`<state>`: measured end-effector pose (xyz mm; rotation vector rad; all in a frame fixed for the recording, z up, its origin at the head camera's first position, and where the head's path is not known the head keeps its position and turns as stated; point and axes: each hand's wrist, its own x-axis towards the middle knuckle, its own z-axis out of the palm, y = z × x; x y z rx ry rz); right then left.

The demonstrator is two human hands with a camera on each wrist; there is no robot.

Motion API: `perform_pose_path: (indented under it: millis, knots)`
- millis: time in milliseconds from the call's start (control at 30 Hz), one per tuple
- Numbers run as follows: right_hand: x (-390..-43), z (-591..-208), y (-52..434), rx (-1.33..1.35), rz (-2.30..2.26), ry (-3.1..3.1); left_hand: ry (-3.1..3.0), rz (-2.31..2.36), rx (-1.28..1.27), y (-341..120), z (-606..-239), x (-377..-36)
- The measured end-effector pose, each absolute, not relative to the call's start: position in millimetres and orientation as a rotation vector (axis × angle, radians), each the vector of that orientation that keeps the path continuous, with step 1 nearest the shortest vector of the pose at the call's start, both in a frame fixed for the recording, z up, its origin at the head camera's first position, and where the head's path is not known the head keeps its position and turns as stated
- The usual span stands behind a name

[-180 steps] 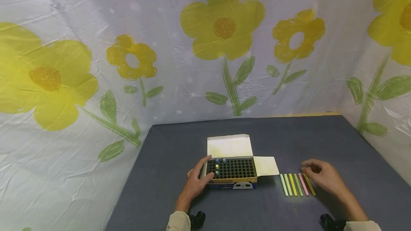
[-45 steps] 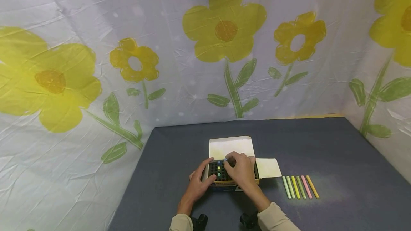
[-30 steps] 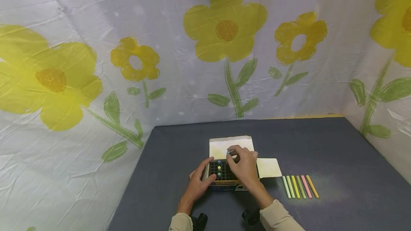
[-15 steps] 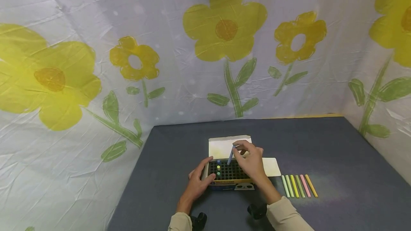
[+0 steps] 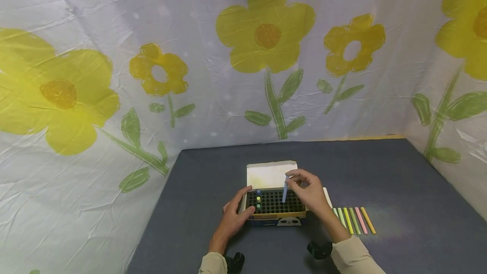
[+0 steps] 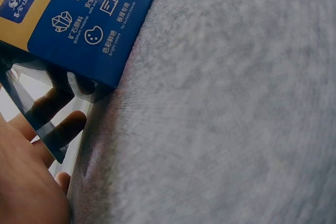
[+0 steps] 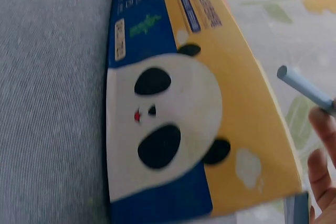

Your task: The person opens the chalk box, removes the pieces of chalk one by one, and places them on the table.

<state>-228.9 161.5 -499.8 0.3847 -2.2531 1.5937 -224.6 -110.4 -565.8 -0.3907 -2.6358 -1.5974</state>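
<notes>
Blue chalk [image 5: 284, 192] is being pinched near its upper end by the right hand [image 5: 310, 191], whose grip is closed on the stick between thumb and fingertips; the stick is being held nearly upright just above the black hole grid of the chalk box [image 5: 274, 207], its lower end over the middle of the grid. In the right wrist view the same stick [image 7: 304, 88] is being seen beside the box's yellow and blue side, which is being shown with a panda face printed on it. The box's left end is being steadied by the left hand [image 5: 233, 218], the thumb being laid along the near edge and the fingers being curled round the far corner, so that grip is closed on the box. Three chalk ends [image 5: 258, 198], blue, yellow and green, are being left standing in the grid's left holes. The box's lid flap [image 5: 266, 174] is being kept open behind. Coloured chalk sticks [image 5: 354, 220] are lying in a row on the grey bench [image 5: 399, 189], just right of the right wrist. A flowered sheet [image 5: 114, 75] is hanging behind
</notes>
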Motion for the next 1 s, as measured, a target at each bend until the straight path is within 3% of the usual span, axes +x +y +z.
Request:
perform_pose_path:
  millis: [367, 1000]
  knots:
    - [-223.6, -501.9, 191.5, 0.483, 1.651, -2.277, -2.643, -1.608, -0.391, -110.8, -563.1, -223.9]
    - [-208.9, -501.1, 234.4, 0.420, 1.579, -2.380, -2.656, -1.607, -0.352, -109.9, -563.9, -223.9]
